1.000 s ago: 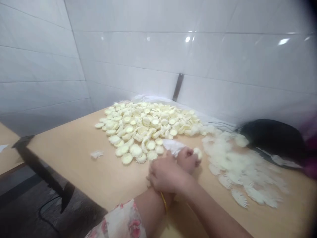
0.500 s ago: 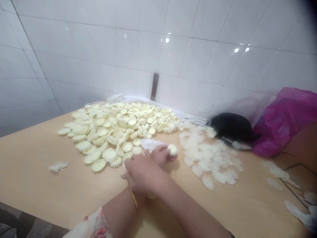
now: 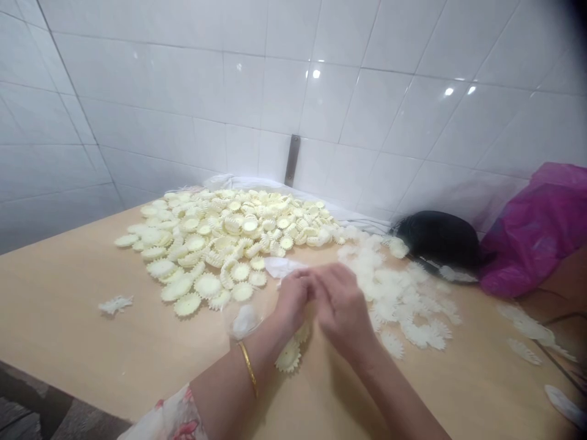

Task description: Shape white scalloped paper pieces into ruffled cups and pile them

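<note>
My left hand [image 3: 293, 299], with a gold bangle [image 3: 248, 368] at the wrist, and my right hand [image 3: 342, 307] meet at the fingertips over the wooden table [image 3: 68, 305]. Whatever lies between the fingers is hidden. Just beyond them is a crumpled white tissue [image 3: 280, 266], next to a large heap of pale yellow scalloped discs [image 3: 215, 244]. To the right lies a spread of thin white frilled pieces [image 3: 398, 299]. One yellow disc [image 3: 288, 357] lies under my wrists, and a white lump in clear plastic [image 3: 243, 321] sits left of my left hand.
A black rounded object [image 3: 438, 238] and a pink plastic bag [image 3: 534, 232] stand at the right, against white tiled walls [image 3: 183, 91]. A white cloth [image 3: 238, 181] runs along the back edge. A loose white piece [image 3: 115, 304] lies at the left.
My arms were crossed and are now uncrossed, with my right hand moved to the right of my left. The white puff in my left fingertips no longer shows. The view has steadied.
</note>
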Available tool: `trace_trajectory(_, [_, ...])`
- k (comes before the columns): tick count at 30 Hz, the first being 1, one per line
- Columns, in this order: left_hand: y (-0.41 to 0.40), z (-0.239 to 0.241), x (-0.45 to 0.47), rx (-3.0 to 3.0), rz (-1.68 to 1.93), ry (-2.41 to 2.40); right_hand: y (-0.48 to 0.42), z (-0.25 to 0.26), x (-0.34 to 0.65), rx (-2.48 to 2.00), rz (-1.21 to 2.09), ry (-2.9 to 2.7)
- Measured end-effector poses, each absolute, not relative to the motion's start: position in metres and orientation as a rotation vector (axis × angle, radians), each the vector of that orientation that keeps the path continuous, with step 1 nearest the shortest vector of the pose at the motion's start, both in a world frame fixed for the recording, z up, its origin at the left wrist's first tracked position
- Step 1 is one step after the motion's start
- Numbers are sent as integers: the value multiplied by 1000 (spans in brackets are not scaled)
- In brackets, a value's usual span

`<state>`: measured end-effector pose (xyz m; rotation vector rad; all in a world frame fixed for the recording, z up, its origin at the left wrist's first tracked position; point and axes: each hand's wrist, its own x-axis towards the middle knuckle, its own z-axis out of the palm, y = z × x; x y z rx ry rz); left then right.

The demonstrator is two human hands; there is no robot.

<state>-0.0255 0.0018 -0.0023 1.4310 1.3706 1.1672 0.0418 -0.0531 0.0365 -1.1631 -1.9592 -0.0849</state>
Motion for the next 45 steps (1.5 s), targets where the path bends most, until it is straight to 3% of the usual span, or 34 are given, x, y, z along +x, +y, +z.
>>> trace_trajectory(6, [-5, -2, -22, 617, 1258, 816, -38, -13, 78, -1306, -351, -2149])
trace_trajectory(11, [-8, 4, -23, 595, 1249, 788, -37, -17, 74, -1320, -356, -2045])
trace_trajectory(14, [-10, 6, -23, 640, 1230, 800, -40, -11, 78, -1271, -112, -1877])
trace_trajectory(20, [-14, 9, -22, 918, 1107, 790, -40, 3, 101, -1247, 775, -1312])
trace_trajectory(22, [-15, 7, -22, 1031, 1110, 807, -40, 5, 104, -1176, 901, -1270])
trace_trajectory(25, [-19, 0, -17, 1220, 1145, 862, -42, 5, 102, -1258, 724, -1368])
trace_trajectory(30, [-27, -6, -8, 1470, 1333, 947, -40, -3, 91, -1468, -120, -1592])
trace_trajectory(32, [-27, -4, -7, 1359, 1301, 926, -38, -5, 91, -1463, -100, -1573])
trace_trajectory(37, [-24, 8, -12, 970, 1257, 793, -40, 0, 98, -1239, 785, -1255])
trace_trajectory(39, [-23, 9, -13, 938, 1293, 773, -42, 3, 98, -1164, 934, -1254])
trace_trajectory(41, [-21, 6, -12, 951, 1298, 786, -44, 4, 96, -1213, 829, -1312])
trace_trajectory(45, [-23, -3, -6, 1079, 1335, 837, -45, -1, 87, -1370, 68, -1521])
